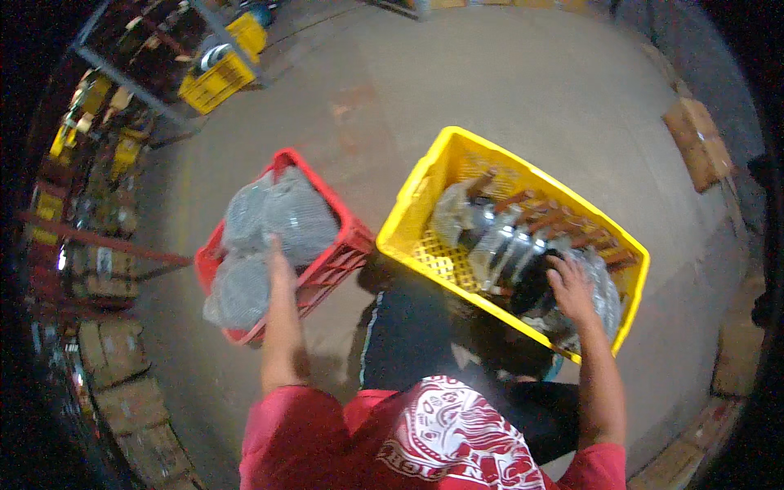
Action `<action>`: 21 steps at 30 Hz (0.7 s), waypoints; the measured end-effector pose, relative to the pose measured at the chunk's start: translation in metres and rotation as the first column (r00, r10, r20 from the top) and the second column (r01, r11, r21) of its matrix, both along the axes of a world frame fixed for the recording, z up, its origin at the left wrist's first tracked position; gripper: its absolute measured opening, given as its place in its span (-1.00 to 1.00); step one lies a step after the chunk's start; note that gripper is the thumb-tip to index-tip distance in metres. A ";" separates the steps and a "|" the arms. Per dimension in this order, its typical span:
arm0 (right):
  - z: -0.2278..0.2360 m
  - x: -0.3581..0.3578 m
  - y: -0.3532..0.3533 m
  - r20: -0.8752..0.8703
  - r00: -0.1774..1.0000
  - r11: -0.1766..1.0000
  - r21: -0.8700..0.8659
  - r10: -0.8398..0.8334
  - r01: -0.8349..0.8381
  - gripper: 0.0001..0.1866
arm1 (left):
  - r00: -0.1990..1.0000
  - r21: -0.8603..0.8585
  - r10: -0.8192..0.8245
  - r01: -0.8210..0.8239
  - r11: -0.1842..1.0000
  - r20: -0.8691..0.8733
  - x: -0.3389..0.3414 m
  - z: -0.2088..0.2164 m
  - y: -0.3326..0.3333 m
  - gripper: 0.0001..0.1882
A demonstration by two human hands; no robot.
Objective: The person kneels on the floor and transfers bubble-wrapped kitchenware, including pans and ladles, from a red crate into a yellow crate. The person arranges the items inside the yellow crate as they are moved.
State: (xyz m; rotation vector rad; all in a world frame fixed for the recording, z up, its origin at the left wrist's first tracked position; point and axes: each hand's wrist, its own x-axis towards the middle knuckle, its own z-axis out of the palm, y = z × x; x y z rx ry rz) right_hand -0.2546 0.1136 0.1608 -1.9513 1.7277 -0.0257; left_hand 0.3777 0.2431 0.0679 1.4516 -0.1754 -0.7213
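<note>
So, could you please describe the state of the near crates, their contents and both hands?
Red plastic crate: open, loaded.
Rounded grey bundles: wrapped, heaped.
Yellow plastic crate: open, loaded.
Dark pans with brown handles: lined up, some in plastic.
Left hand: at the bundles, grip unclear.
Right hand: over the pans, grip unclear.

Markings: little legible

Near, centre: red shirt [306,437] with white block letters [420,465] along the edge of a white printed design [482,441]; bent by folds, no whole word clear; left: pale patch [104,260] on a stacked box [106,286], too small to read
</note>
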 end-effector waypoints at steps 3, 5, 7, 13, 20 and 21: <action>0.000 -0.001 0.000 -0.058 0.998 1.000 0.021 -0.001 0.002 -0.51 | 0.975 -0.001 0.188 -0.189 0.982 0.115 0.005 0.027 -0.016 -0.23; 0.002 -0.001 0.000 -0.061 0.998 1.000 0.012 0.015 -0.014 -0.50 | 0.956 -0.011 0.293 -0.293 0.956 0.022 0.001 0.055 -0.016 -0.25; 0.002 -0.001 0.000 -0.071 0.997 1.000 0.020 0.007 -0.006 -0.51 | 0.975 -0.083 0.223 -0.221 0.972 0.019 -0.009 0.086 -0.013 -0.27; -0.002 -0.003 0.000 -0.079 0.997 1.000 0.024 0.001 0.001 -0.49 | 0.970 -0.072 0.216 -0.209 0.975 0.115 -0.040 0.185 0.013 -0.47; -0.003 -0.005 -0.002 -0.122 0.992 0.999 0.031 0.029 -0.025 -0.48 | 0.876 -0.106 -0.368 0.417 0.903 0.312 -0.146 0.298 0.013 -0.52; -0.004 -0.006 -0.002 -0.121 0.992 0.999 0.026 0.031 -0.028 -0.48 | 0.820 -0.040 -0.435 0.483 0.875 0.371 -0.168 0.307 0.005 -0.53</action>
